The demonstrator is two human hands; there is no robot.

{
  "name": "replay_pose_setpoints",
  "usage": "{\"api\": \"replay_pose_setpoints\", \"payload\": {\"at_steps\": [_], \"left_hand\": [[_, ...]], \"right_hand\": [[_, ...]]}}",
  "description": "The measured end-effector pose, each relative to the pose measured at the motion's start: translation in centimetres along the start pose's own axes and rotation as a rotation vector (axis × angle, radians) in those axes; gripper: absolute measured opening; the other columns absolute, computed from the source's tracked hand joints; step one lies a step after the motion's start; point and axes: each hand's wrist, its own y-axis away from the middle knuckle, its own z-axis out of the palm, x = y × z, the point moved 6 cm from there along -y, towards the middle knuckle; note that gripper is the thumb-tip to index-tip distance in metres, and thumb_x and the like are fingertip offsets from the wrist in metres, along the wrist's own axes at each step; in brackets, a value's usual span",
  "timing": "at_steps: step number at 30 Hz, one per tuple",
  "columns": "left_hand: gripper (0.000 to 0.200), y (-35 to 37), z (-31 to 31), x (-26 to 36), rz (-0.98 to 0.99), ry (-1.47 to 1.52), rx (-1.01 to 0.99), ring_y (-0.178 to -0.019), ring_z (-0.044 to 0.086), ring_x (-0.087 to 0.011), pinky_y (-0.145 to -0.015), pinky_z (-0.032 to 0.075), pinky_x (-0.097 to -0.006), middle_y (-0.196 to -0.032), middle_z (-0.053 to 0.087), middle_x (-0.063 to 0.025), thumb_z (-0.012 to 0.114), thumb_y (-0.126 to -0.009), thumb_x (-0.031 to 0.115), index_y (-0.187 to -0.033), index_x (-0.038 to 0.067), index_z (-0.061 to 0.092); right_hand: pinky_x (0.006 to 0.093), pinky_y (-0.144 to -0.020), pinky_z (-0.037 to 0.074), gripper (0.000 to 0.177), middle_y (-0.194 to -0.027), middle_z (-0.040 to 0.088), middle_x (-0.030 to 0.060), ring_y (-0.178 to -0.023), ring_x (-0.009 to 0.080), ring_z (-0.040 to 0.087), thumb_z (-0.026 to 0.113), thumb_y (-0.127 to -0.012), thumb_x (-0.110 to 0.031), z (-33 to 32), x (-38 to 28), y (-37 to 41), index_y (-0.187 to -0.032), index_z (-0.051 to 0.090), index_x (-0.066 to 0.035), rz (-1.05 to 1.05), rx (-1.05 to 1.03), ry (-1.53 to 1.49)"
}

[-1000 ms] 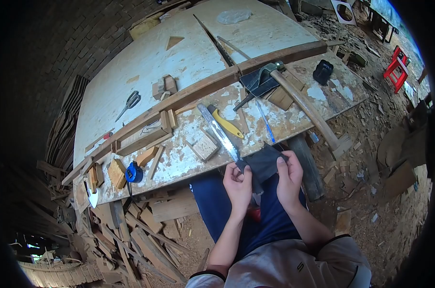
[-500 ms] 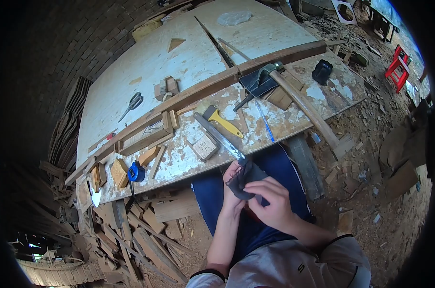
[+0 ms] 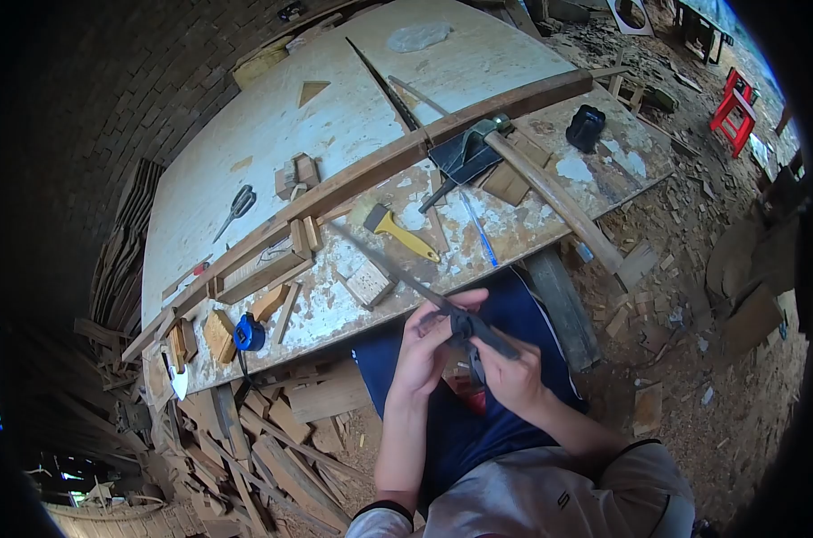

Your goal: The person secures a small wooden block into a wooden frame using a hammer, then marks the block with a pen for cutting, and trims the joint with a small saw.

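Note:
My left hand (image 3: 427,345) and my right hand (image 3: 511,378) meet over my lap at the front edge of the workbench (image 3: 272,134). Together they hold a long thin saw blade (image 3: 384,264) that slants up to the left over the bench. A black cloth (image 3: 475,328) is wound round the blade's near end, between my fingers. My left thumb and fingers pinch the wrapped part; my right hand grips it from below. A yellow-handled tool (image 3: 401,235) lies on the bench just beyond the blade.
The bench carries a small wood block (image 3: 369,285), a long-handled hammer (image 3: 550,193), a dark plane (image 3: 465,152), scissors (image 3: 236,208), a blue tape measure (image 3: 248,332) and a black object (image 3: 584,128). Offcuts litter the ground. A red stool (image 3: 734,112) stands far right.
The black cloth, earlier spread flat between both hands, is now wound tightly round the blade's end. The blade has lifted off the bench and both hands have closed together.

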Motion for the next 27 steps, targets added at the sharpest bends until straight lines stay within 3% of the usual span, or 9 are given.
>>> {"api": "replay_pose_setpoints", "payload": {"at_steps": [5,9,10,13,16,19,20,23,27], "left_hand": [[0.024,0.5,0.6,0.5,0.09,-0.095,-0.055,-0.151,0.051,-0.042,-0.127,0.038,-0.0543,-0.16,0.053,-0.031,0.081,-0.097,0.016,-0.115,0.002,0.071],[0.022,0.8,0.8,0.7,0.108,-0.11,-0.032,-0.156,0.046,-0.0415,-0.129,0.035,-0.0545,-0.165,0.048,-0.0311,0.082,-0.096,0.015,-0.113,0.003,0.072],[0.022,0.9,0.9,0.8,0.113,-0.103,-0.031,-0.156,0.045,-0.0413,-0.13,0.034,-0.0544,-0.165,0.048,-0.0313,0.082,-0.096,0.015,-0.112,0.003,0.073],[0.025,0.9,1.0,1.0,0.161,-0.14,-0.059,-0.156,0.046,-0.0415,-0.131,0.032,-0.0544,-0.164,0.047,-0.0322,0.084,-0.095,0.016,-0.113,0.002,0.075],[0.027,1.1,1.0,1.3,0.178,-0.196,-0.077,-0.155,0.047,-0.0413,-0.132,0.031,-0.0547,-0.164,0.047,-0.0329,0.085,-0.094,0.018,-0.114,0.002,0.077],[0.027,1.3,1.1,1.5,0.205,-0.256,-0.075,-0.154,0.049,-0.0412,-0.132,0.031,-0.0547,-0.163,0.049,-0.0327,0.086,-0.093,0.019,-0.114,0.003,0.08],[0.027,1.3,1.0,1.5,0.212,-0.264,-0.07,-0.153,0.049,-0.0411,-0.132,0.032,-0.0547,-0.162,0.05,-0.0324,0.087,-0.092,0.018,-0.114,0.003,0.08],[0.027,1.4,0.5,1.6,0.236,-0.289,-0.037,-0.152,0.05,-0.0412,-0.131,0.034,-0.0549,-0.16,0.053,-0.0311,0.089,-0.09,0.016,-0.113,0.002,0.082],[0.024,1.4,-0.4,1.2,0.287,-0.281,-0.052,-0.154,0.049,-0.0392,-0.131,0.035,-0.053,-0.156,0.058,-0.0258,0.085,-0.089,0.004,-0.114,0.002,0.082]], "right_hand": [[0.0388,-0.083,0.063,0.018,-0.128,0.074,0.0294,-0.105,0.0401,0.079,0.066,-0.098,0.005,-1.1,1.7,-1.5,-0.112,0.076,0.008,0.162,0.005,-0.3],[0.0315,-0.083,0.059,0.047,-0.137,0.065,0.0156,-0.107,0.019,0.073,0.075,-0.095,0.001,-0.4,1.4,-2.2,-0.139,0.061,0.004,0.27,-0.094,-0.63],[0.0283,-0.083,0.057,0.073,-0.142,0.056,0.0108,-0.107,0.0124,0.066,0.082,-0.09,-0.001,0.0,1.8,-2.1,-0.154,0.047,-0.002,0.291,-0.18,-0.639],[0.0278,-0.087,0.055,0.08,-0.144,0.057,0.0107,-0.108,0.0143,0.067,0.087,-0.087,-0.003,0.7,2.7,-1.9,-0.155,0.045,-0.005,0.293,0.036,-0.745],[0.03,-0.09,0.055,0.061,-0.135,0.064,0.0086,-0.108,0.0161,0.068,0.089,-0.084,-0.004,-0.1,1.7,-2.6,-0.137,0.06,-0.003,0.47,0.069,-0.814],[0.0312,-0.088,0.055,0.036,-0.122,0.071,0.0084,-0.106,0.017,0.069,0.09,-0.082,-0.005,-0.5,2.1,-3.6,-0.113,0.072,-0.001,0.112,-0.135,-0.611],[0.0308,-0.084,0.054,0.02,-0.11,0.074,0.0107,-0.099,0.018,0.071,0.089,-0.082,-0.004,-0.4,2.3,-3.3,-0.095,0.075,0.0,0.239,-0.168,-0.687],[0.0308,-0.079,0.053,0.019,-0.105,0.075,0.0113,-0.091,0.0198,0.071,0.088,-0.083,-0.002,0.4,3.6,-1.8,-0.096,0.075,0.0,0.527,-0.311,-0.72],[0.0311,-0.077,0.054,0.02,-0.1,0.073,0.011,-0.087,0.0218,0.072,0.087,-0.08,0.0,-1.2,3.1,-4.2,-0.095,0.074,0.0,0.261,-0.183,-0.538]]}}
